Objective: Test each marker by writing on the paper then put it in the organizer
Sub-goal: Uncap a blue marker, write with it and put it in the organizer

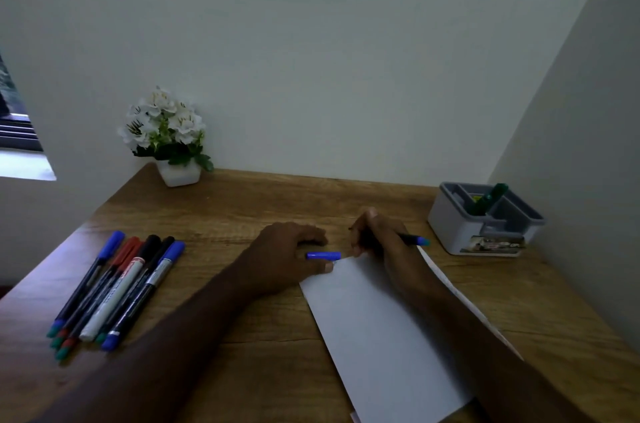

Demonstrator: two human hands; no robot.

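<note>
A: Head view. We see the right hand (375, 237) gripping a dark-barrelled marker with a blue end (414, 240), fingers curled round it, tip end down at the top corner of the white sheet of paper (377, 336). The tip itself is hidden behind the fingers.

B: Left hand (289, 254)?

A: It rests on the brown wood-grain counter (242, 200) just left of the paper's top corner, fingers loosely curled. A blue marker cap (323, 255) lies under its fingertips; we cannot tell whether it is pinched or only touched.

B: The rest of the markers?

A: We count a bunch of blue-, red- and black-capped markers (117, 287) lying side by side at the left of the counter, well apart from the paper.

B: Organizer?

A: The grey and white plastic desk organizer (485, 220) stands at the right rear, near the side wall. A green marker (488, 199) leans upright in one of its rear compartments.

B: Anything else?

A: A white flower plant in a white pot (169, 138) at the left rear corner against the wall.
</note>
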